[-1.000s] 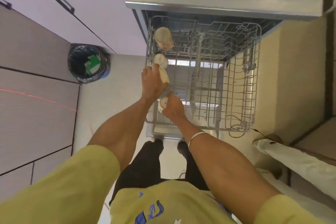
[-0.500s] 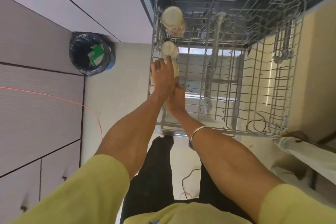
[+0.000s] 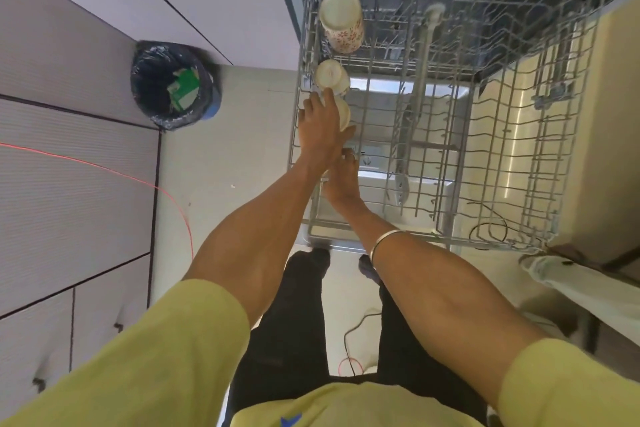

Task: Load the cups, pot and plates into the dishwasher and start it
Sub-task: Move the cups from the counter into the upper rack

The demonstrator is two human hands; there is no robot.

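The dishwasher's wire upper rack (image 3: 491, 156) is pulled out in front of me. Along its left side a tall floral cup (image 3: 341, 22) stands upside down, with a small white cup (image 3: 330, 74) just nearer to me. My left hand (image 3: 322, 132) grips a third pale cup (image 3: 343, 114) against the rack right behind the small one. My right hand (image 3: 343, 180) is low in the rack under my left wrist, fingers curled around a small cup that is almost wholly hidden. No pot or plates are in view.
The open dishwasher door (image 3: 377, 166) lies below the rack. A bin with a black bag (image 3: 175, 87) stands on the floor to the left, by cabinets. A beige cabinet side (image 3: 609, 149) borders the right. Another person's pale trouser leg (image 3: 571, 288) and floor cables (image 3: 353, 333) are close by.
My right hand with its small cup has slid under my left wrist. My left hand stays on the third cup. The view has tilted down and closer to the rack.
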